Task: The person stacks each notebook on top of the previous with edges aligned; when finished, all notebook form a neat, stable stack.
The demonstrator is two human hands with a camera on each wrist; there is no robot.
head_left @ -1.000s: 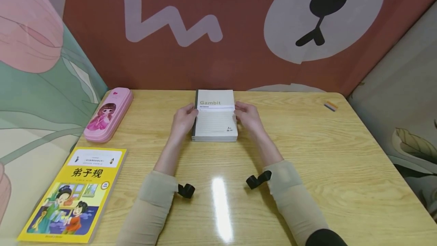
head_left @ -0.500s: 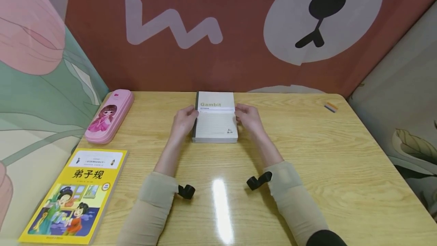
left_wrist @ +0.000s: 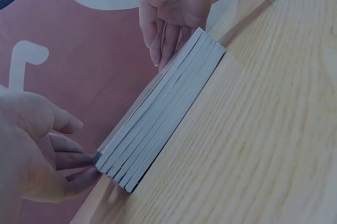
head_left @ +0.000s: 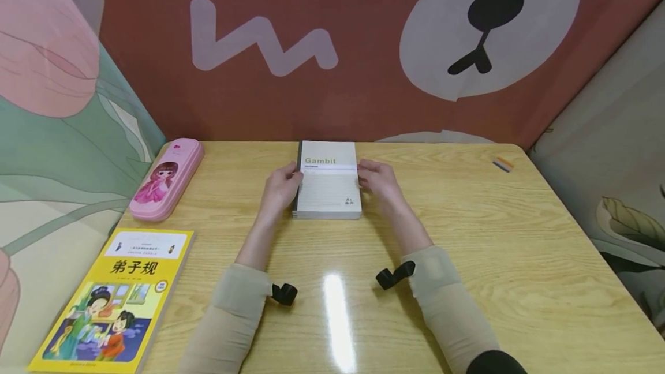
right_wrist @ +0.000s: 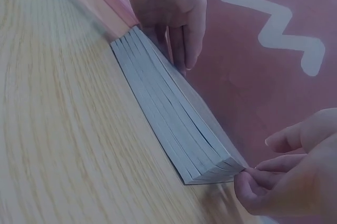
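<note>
A stack of several white notebooks (head_left: 328,189) lies flat at the back middle of the table, "Gambit" printed on the top cover. My left hand (head_left: 280,188) holds its dark spine side, thumb and fingertips at the edge. On the opposite side, my right hand (head_left: 381,180) has its thumb and fingertips at the page edges. The left wrist view shows the notebooks' layered ends (left_wrist: 158,113) lined up closely, with fingertips at the near corner. In the right wrist view, thumb and finger meet at a corner of the stack (right_wrist: 163,113).
A pink pencil case (head_left: 167,180) with a doll picture lies at the back left. In front of it is a yellow book (head_left: 111,299). A small striped block (head_left: 503,164) sits at the back right. A red cloth wall (head_left: 358,97) rises behind the table (head_left: 467,235).
The head view has tilted up slightly, so everything sits a little lower in it. Both hands stay at the sides of the notebook stack.
</note>
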